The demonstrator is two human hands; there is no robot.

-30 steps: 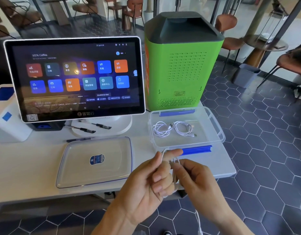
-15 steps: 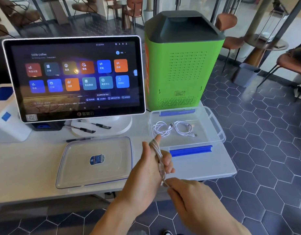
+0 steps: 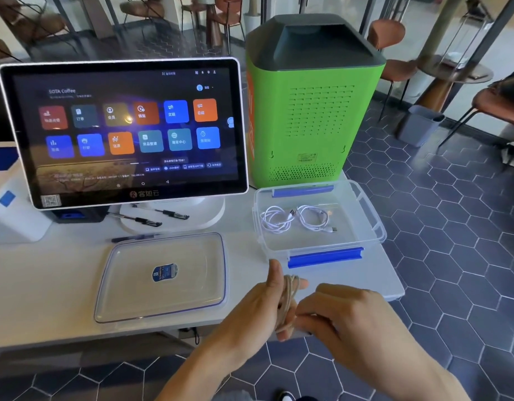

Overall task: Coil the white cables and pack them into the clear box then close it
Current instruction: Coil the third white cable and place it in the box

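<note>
Under café chairs point(image 3: 394, 47) — hexagon-tiled floor point(image 3: 452, 256), white table point(image 3: 47, 285).

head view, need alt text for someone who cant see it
A person's left hand holds a white cable looped around its fingers while the right hand feeds it, at a white table's edge. Behind sits an open clear box holding two coiled cables, its lid to the left, below a touchscreen.

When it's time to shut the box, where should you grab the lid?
Take the lid by its long near edge, coming from the front. It lies flat on the table with that rim overhanging slightly, so fingers can probably slip under there.
</note>
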